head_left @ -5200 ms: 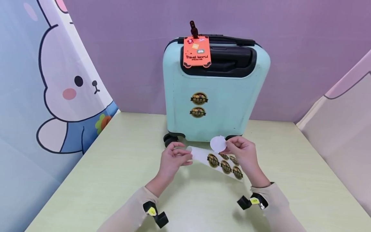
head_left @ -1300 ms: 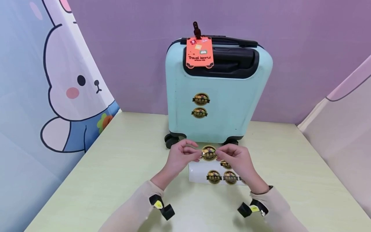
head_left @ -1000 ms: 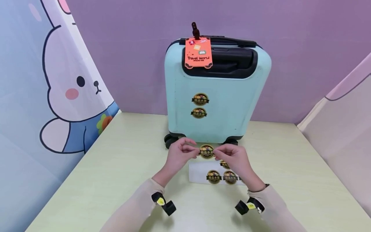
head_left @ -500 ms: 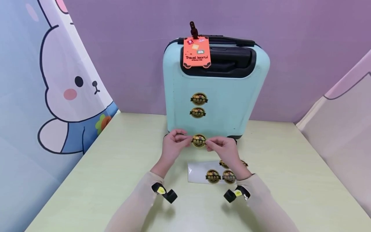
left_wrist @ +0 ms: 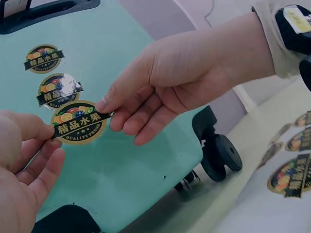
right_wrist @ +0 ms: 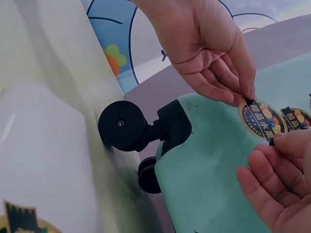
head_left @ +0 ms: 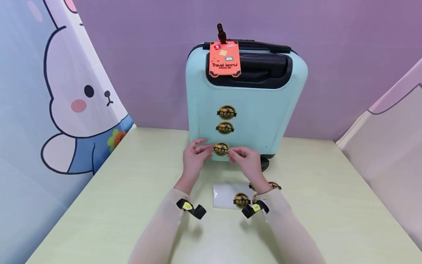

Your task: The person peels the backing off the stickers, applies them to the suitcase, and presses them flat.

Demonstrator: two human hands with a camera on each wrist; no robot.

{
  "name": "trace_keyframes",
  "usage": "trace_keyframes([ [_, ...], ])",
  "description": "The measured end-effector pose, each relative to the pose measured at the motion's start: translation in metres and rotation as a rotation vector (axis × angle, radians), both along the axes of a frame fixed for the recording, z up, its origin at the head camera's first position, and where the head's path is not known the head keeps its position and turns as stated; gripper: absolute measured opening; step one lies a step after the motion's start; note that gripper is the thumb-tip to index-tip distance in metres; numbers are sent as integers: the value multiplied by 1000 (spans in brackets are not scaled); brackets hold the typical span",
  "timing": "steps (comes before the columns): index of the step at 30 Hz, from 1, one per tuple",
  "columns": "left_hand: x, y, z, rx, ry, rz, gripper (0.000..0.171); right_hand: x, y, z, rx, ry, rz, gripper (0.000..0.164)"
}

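Between my two hands is a round black-and-gold fruit sticker (head_left: 221,149), in front of the lower part of the mint-green suitcase (head_left: 254,117). My left hand (head_left: 193,157) pinches its left end between thumb and forefinger. The right end is pinched the same way by my right hand (head_left: 245,161). Whether the sticker touches the shell, I cannot tell. Two matching stickers, an upper one (head_left: 226,112) and a lower one (head_left: 225,128), are stuck on the suitcase above it. In the left wrist view the held sticker (left_wrist: 80,122) appears close below the lower stuck one (left_wrist: 59,91).
A white sticker sheet (head_left: 224,196) with several stickers lies on the pale table (head_left: 132,205), partly hidden by my right forearm. An orange luggage tag (head_left: 225,58) hangs from the suitcase's top handle. Black wheels (head_left: 265,164) stand under the suitcase. A purple backdrop (head_left: 148,66) is behind.
Earlier my right hand held a white-backed round sticker beside the lifted sheet. The sheet now lies on the table, and both hands have carried the sticker, printed side showing, forward and up to the suitcase.
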State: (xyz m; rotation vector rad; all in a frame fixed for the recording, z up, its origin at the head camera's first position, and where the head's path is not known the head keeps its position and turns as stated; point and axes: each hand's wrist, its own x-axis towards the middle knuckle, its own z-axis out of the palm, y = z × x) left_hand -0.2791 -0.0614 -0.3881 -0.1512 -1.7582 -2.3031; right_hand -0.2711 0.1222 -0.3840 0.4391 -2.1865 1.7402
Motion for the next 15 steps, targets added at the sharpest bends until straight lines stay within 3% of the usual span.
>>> trace_keyframes([
  [3, -6, 2, 0, 8, 9, 18, 34, 7, -6, 15, 11, -1, -21, 14],
  [5, -9, 4, -1, 15, 16, 29, 34, 5, -7, 16, 20, -6, -35, 14],
  [10, -12, 8, -5, 54, 23, 44, 31, -14, -5, -3, 33, 34, -76, 15],
  [15, -10, 12, -5, 80, 15, 66, 29, -17, -7, -4, 33, 73, -124, 17],
])
